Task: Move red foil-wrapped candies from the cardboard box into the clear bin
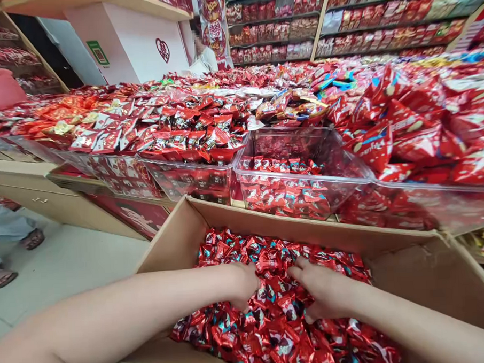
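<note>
at 11 o'clock a red heart (163, 50) on the white block (139, 41) reads 囍. at 10 o'clock, on its side face, hangs a green-framed code sign (98, 53). the wrapper print (282, 344) at 6 o'clock is too small to read.

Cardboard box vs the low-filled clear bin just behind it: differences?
The cardboard box is opaque brown; the clear bin is see-through. The cardboard box looks larger than the clear bin. The left hand and right hand are in the cardboard box, none in the clear bin. Shared: open tops, red-wrapped pieces inside.
</note>
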### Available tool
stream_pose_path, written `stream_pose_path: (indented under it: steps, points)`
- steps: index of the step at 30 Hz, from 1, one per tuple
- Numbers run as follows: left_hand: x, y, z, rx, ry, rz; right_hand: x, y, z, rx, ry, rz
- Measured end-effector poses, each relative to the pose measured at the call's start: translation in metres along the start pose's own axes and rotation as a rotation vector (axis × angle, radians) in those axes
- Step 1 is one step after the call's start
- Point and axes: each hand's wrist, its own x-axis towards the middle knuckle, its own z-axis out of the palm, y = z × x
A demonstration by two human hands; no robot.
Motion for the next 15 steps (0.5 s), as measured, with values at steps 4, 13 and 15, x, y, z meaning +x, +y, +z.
stream_pose_path:
  steps: [4, 13, 15]
  points:
    - [0.002, 0.007, 0.008, -0.023, -0.063, 0.115, -0.003, -0.014, 0.01, -0.1, 0.02, -0.022]
    - [-0.008, 0.004, -0.014, -0.165, 0.104, 0.124, -0.006, -0.006, 0.0, 0.024, 0.051, -0.155]
    - [-0.011, 0.0, -0.022, -0.214, 0.176, 0.11, -0.007, -0.004, -0.01, 0.169, 0.081, -0.136]
